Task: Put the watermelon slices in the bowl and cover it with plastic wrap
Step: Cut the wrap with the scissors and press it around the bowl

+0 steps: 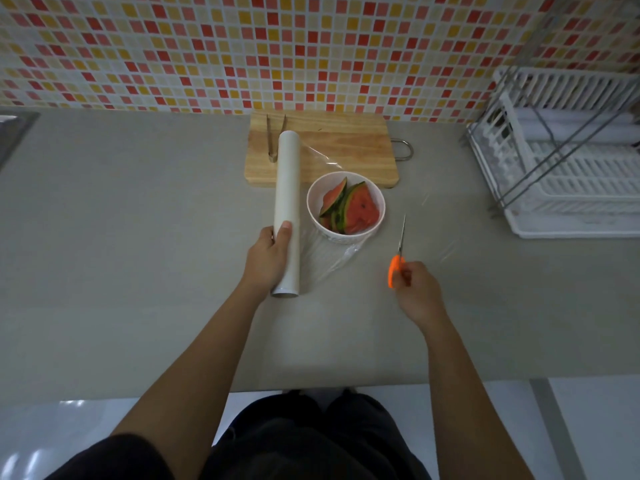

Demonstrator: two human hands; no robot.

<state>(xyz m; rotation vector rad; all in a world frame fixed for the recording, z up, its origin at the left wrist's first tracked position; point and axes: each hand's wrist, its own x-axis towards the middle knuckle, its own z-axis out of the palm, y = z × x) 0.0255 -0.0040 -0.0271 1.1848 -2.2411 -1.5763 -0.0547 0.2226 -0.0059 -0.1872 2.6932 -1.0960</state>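
Note:
A white bowl (370,230) stands mid-counter with several watermelon slices (360,213) inside. A white roll of plastic wrap (287,188) lies lengthwise just left of the bowl, and my left hand (266,258) grips its near end. A clear sheet of wrap (329,258) stretches from the roll rightward over and past the bowl, reaching the counter on the right. My right hand (415,289) holds orange-handled scissors (398,254), blades pointing away, to the right of the bowl.
A wooden cutting board (346,147) with metal tongs (275,140) lies behind the bowl. A white dish rack (568,161) fills the right side. A sink edge (14,129) shows at far left. The counter's front edge is near my body.

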